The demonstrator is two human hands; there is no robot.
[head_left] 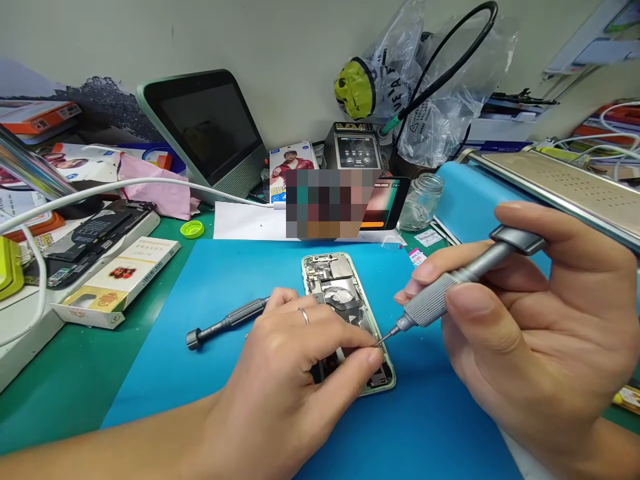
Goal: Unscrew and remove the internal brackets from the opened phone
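An opened phone (pixel 336 280) with a pale green frame lies face down on the blue mat (pixel 220 280), its inner parts bare. My left hand (pixel 295 373) rests on the phone's lower half, fingers curled and pressed on it; a ring shows on one finger. My right hand (pixel 540 333) grips a grey precision screwdriver (pixel 440 297) between thumb and fingers. Its thin tip points down-left and meets the phone's right edge by my left fingertips. A second dark screwdriver (pixel 225 323) lies on the mat just left of my left hand.
Left of the mat sit a white and gold box (pixel 120 277), a tray with phone parts (pixel 85 243), a green cap (pixel 192 229) and a white cable (pixel 125 187). At the back stand a tilted screen (pixel 210 127), a soldering station (pixel 356 148) and a glass jar (pixel 423 200). A metal plate (pixel 565 180) runs at right.
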